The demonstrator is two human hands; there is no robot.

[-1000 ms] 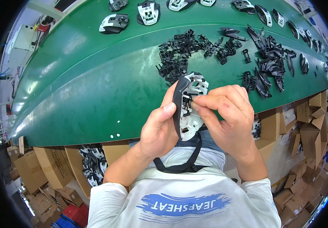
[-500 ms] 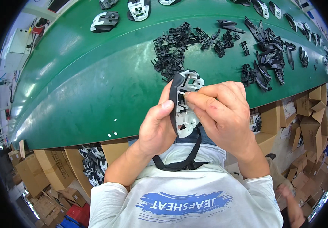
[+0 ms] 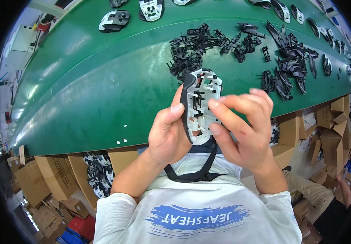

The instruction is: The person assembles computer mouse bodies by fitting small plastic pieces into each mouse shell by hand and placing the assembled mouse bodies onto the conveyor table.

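Observation:
A white and black computer mouse shell (image 3: pixel 213 90) stands on end before me at the table's front edge, its hollow inner side facing right. My left hand (image 3: pixel 165 132) is closed around its black outer side, with the thumb on the rim. Inside the shell sits a black plastic bracket (image 3: pixel 198 103) among white posts. Beside the shell's right rim is my right hand (image 3: pixel 246 132), fingers spread and nothing visible in them. Its index fingertip and thumb are close to the rim; whether they touch it I cannot tell.
Heaped on the green table (image 3: pixel 82 97) are black brackets (image 3: pixel 187 51) and dark curved side pieces (image 3: pixel 291 57). Several mouse shells (image 3: pixel 114 21) stand farther back. Small white bits (image 3: pixel 118 142) lie near the front edge. Below are cardboard boxes (image 3: pixel 57 177). Another person (image 3: pixel 330 195) is at the lower right.
My right hand has drawn back from inside the shell, and its pinched fingers have opened. The shell has turned to show more of its inside. The other person has shifted position.

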